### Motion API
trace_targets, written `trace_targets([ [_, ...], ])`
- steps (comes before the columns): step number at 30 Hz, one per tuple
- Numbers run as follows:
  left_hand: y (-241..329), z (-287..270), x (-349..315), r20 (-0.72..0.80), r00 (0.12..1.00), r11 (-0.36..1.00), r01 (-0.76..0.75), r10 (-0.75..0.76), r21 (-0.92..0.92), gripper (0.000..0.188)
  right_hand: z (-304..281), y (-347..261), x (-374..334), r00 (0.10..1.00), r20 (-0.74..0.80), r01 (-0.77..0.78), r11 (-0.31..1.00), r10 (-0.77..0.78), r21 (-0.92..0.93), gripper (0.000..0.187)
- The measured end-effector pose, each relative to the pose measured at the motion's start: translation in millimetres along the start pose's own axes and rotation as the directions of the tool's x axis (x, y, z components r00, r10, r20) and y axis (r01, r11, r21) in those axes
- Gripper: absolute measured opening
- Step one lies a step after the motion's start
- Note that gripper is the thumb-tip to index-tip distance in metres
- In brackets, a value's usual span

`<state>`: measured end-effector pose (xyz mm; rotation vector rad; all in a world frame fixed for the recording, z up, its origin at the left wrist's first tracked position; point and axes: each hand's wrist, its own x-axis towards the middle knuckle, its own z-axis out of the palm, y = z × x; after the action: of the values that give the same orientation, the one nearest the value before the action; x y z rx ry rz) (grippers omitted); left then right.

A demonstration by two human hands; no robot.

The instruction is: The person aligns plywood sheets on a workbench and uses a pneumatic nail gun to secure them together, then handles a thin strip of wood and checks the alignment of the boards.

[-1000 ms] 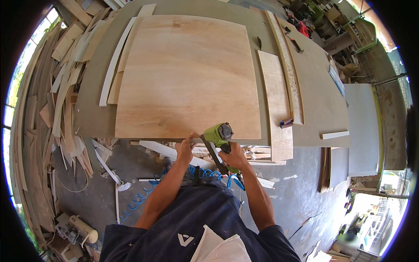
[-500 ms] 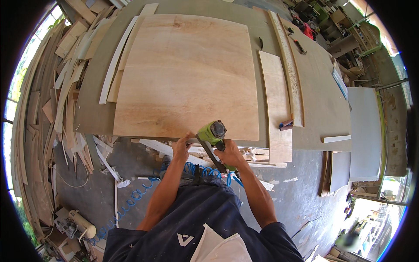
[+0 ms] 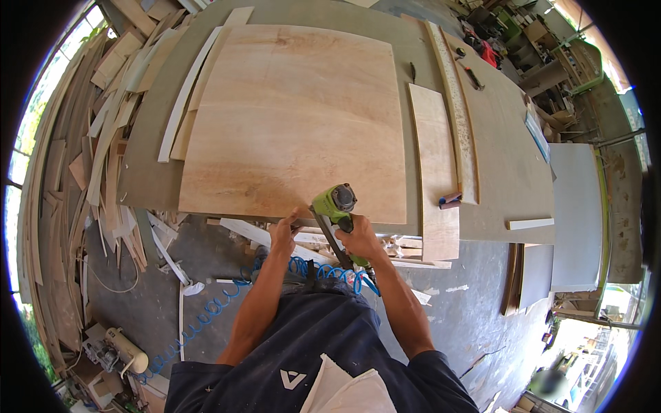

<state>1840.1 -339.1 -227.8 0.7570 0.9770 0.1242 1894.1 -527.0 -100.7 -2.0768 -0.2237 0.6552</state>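
A large pale plywood panel (image 3: 296,124) lies flat on the worktable (image 3: 506,151), its near edge toward me. My right hand (image 3: 360,239) is wrapped round the handle of a green and black air nail gun (image 3: 332,201). The tool's head is over the near edge of the panel; whether its tip touches the wood is hidden. Just left of the tool, my left hand (image 3: 282,236) grips the panel's near edge, its fingers bent. A blue coiled air hose (image 3: 224,303) hangs below the tool and runs toward the lower left.
A narrow plywood strip (image 3: 435,165) and a long board (image 3: 456,103) lie right of the panel. White strips (image 3: 189,96) lie left. Offcuts (image 3: 103,151) are heaped along the left side, above an air compressor (image 3: 127,351). Scrap wood lies under the table's near edge.
The nail gun and my right hand have shifted very slightly away from me along the panel's edge. My left hand stays at the edge, its fingers a little moved.
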Motion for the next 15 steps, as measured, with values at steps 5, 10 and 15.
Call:
trace_targets([
  [5,-5,-9,11,0.063,0.997,0.998,0.051,-0.048,-0.041,0.042,4,9,3,0.994,-0.046,0.096,0.994,-0.099,-0.053,0.031],
  [10,-4,-11,12,0.031,0.999,0.999,0.026,-0.025,-0.036,0.044,-1,3,-4,0.998,-0.039,0.048,0.998,-0.046,0.046,0.027],
  [15,-15,1,-2,0.014,0.999,0.998,-0.04,0.041,-0.037,0.043,-27,35,-24,0.999,-0.028,-0.032,0.993,0.035,0.112,0.023],
])
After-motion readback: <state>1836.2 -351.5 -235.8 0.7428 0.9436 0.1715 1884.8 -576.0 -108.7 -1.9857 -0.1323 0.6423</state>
